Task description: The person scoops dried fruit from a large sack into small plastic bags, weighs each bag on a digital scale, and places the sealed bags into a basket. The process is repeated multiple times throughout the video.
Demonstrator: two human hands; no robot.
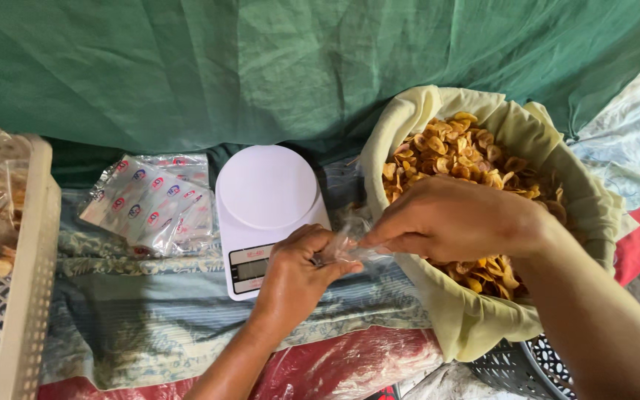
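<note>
My left hand (298, 270) and my right hand (457, 218) both pinch a small clear plastic bag (350, 244) between them, just in front of a white kitchen scale (264, 196). The bag looks empty. My right hand hovers over the near rim of a big container lined with pale yellow cloth (475, 318), which is full of golden fried chips (457, 152). The scale's round platform carries nothing, and my left hand partly covers its display.
A stack of printed clear packets (153, 200) lies left of the scale on a patterned blue-grey cloth (142, 311). A cream plastic crate (20, 274) with bagged chips stands at far left. Green tarp (261, 67) hangs behind. A dark mesh basket (527, 363) sits at lower right.
</note>
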